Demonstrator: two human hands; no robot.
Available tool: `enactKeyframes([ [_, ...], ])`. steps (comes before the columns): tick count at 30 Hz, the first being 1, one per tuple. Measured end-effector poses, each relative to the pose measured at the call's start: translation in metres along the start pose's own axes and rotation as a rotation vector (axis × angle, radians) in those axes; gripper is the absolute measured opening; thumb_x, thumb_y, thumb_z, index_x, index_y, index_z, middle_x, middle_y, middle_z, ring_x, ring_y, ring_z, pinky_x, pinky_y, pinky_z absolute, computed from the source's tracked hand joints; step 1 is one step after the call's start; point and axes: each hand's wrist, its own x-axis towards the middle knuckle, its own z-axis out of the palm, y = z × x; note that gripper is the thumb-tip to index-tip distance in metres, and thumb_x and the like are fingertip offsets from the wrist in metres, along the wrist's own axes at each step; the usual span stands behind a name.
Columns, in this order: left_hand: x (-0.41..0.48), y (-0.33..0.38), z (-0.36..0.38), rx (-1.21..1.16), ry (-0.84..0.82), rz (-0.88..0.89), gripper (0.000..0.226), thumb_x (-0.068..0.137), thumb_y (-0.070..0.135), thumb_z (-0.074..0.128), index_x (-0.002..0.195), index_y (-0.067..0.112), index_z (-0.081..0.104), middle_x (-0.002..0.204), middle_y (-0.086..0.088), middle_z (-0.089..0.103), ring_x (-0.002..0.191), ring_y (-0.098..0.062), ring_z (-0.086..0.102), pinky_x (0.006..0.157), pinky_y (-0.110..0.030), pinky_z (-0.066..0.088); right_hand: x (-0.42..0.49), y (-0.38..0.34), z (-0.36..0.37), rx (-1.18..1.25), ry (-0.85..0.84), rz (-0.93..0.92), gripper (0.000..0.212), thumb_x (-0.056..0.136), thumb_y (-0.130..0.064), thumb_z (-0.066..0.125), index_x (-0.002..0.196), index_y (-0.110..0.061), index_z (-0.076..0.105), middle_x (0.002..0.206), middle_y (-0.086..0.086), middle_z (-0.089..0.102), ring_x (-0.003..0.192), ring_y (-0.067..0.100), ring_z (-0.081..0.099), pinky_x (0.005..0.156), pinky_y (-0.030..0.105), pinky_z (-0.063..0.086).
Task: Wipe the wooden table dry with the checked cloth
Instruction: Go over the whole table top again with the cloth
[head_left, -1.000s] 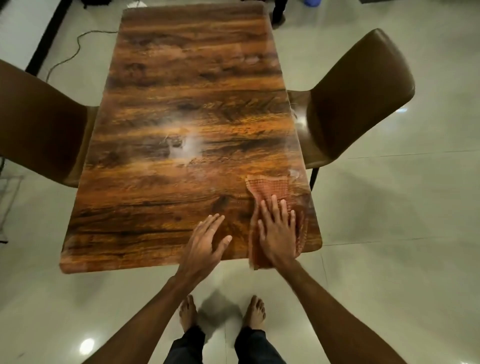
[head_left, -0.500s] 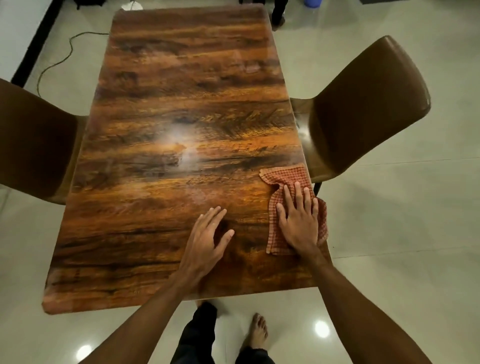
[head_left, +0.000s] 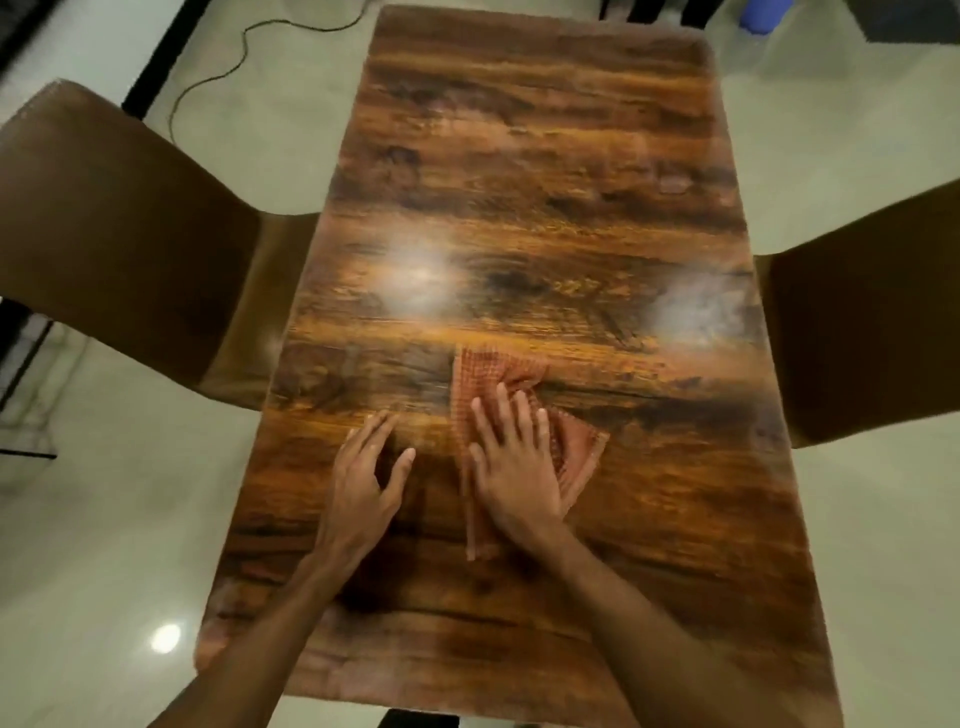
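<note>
The long wooden table (head_left: 545, 171) fills the middle of the view, glossy with light glare and a hazy patch near its right edge. A red-and-white checked cloth (head_left: 485, 376) lies crumpled on it, a little nearer than the table's middle. My right hand (head_left: 514, 467) presses flat on the cloth, fingers spread, covering its near half. My left hand (head_left: 363, 478) rests flat on the bare wood just left of the cloth, fingers apart, holding nothing.
A brown chair (head_left: 119, 234) stands against the table's left side and another brown chair (head_left: 862, 322) against its right side. A black cable (head_left: 218, 78) runs over the pale tiled floor at far left. A blue object (head_left: 761, 15) sits beyond the far end.
My right hand has slid the cloth from the table's near right edge towards the middle and farther in. My left hand moved forward too. I have leaned over the table.
</note>
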Motion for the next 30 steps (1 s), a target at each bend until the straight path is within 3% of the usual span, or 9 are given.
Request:
enactKeyframes([
  [3,0.011,-0.017,-0.022,-0.046,0.03,-0.068,0.051,0.099,0.035,0.059,0.146,0.018,0.051,0.155,-0.001,0.046,0.147,-0.017,0.036,0.123,-0.042,0.027,0.009,-0.023,0.013,-0.054,-0.041,-0.3,0.061,0.111,-0.052,0.02,0.167,-0.028,0.015,0.176,0.001,0.0,0.163,0.026,-0.003,0.128,0.057,0.013],
  [8,0.022,-0.045,-0.048,-0.08,0.097,-0.144,0.05,0.099,0.035,0.06,0.146,0.021,0.051,0.156,0.001,0.045,0.147,-0.017,0.035,0.123,-0.046,0.028,0.094,-0.059,-0.001,-0.014,-0.027,0.01,0.06,0.111,-0.048,0.021,0.166,-0.028,0.015,0.176,0.004,-0.004,0.162,0.029,-0.008,0.13,0.056,-0.001],
  [12,0.029,-0.066,-0.068,-0.098,0.138,-0.209,0.051,0.098,0.042,0.057,0.146,0.025,0.051,0.156,0.003,0.044,0.146,-0.017,0.036,0.12,-0.045,0.035,0.1,-0.094,0.014,-0.143,-0.088,-0.434,0.06,0.111,-0.048,0.021,0.167,-0.028,0.014,0.176,0.003,0.0,0.162,0.028,0.0,0.128,0.058,0.011],
  [15,0.034,-0.083,-0.078,-0.097,0.176,-0.233,0.051,0.098,0.045,0.056,0.145,0.027,0.052,0.155,0.006,0.046,0.144,-0.016,0.04,0.118,-0.046,0.038,0.146,-0.103,0.007,-0.152,-0.037,-0.317,0.06,0.111,-0.049,0.022,0.166,-0.026,0.021,0.176,0.002,0.005,0.162,0.027,0.003,0.129,0.056,0.009],
  [18,0.038,-0.094,-0.086,-0.117,0.196,-0.258,0.051,0.098,0.043,0.058,0.145,0.026,0.053,0.154,0.005,0.048,0.144,-0.016,0.04,0.117,-0.049,0.039,0.174,-0.146,0.008,-0.094,-0.053,-0.205,0.063,0.11,-0.049,0.018,0.168,-0.024,0.012,0.176,0.006,-0.002,0.162,0.03,-0.003,0.13,0.057,0.002],
  [23,0.037,-0.099,-0.093,-0.141,0.227,-0.279,0.051,0.096,0.04,0.063,0.144,0.026,0.054,0.151,0.003,0.052,0.141,-0.018,0.046,0.113,-0.048,0.043,0.131,-0.158,0.028,-0.098,-0.127,-0.592,0.06,0.11,-0.053,0.021,0.165,-0.027,0.021,0.175,0.002,0.012,0.162,0.026,0.007,0.129,0.057,0.011],
  [25,0.034,-0.101,-0.092,-0.15,0.214,-0.281,0.052,0.095,0.042,0.064,0.144,0.027,0.054,0.149,0.003,0.054,0.138,-0.018,0.048,0.112,-0.044,0.044,0.149,-0.145,0.017,-0.081,-0.129,-0.512,0.06,0.11,-0.055,0.024,0.164,-0.029,0.024,0.175,0.0,0.014,0.162,0.024,0.007,0.13,0.056,0.009],
  [28,0.027,-0.095,-0.089,-0.154,0.201,-0.274,0.053,0.094,0.042,0.065,0.144,0.025,0.054,0.147,0.002,0.056,0.136,-0.019,0.051,0.11,-0.046,0.047,0.152,-0.136,0.002,-0.014,-0.092,-0.221,0.061,0.11,-0.052,0.027,0.165,-0.027,0.024,0.174,0.005,0.015,0.161,0.028,0.009,0.131,0.055,0.005],
  [30,0.021,-0.084,-0.086,-0.171,0.203,-0.264,0.052,0.095,0.04,0.065,0.142,0.022,0.056,0.146,0.001,0.056,0.135,-0.019,0.052,0.109,-0.048,0.048,0.107,-0.136,0.011,-0.023,-0.083,-0.287,0.059,0.111,-0.05,0.026,0.165,-0.029,0.022,0.173,0.007,0.016,0.16,0.03,0.014,0.13,0.056,0.009],
])
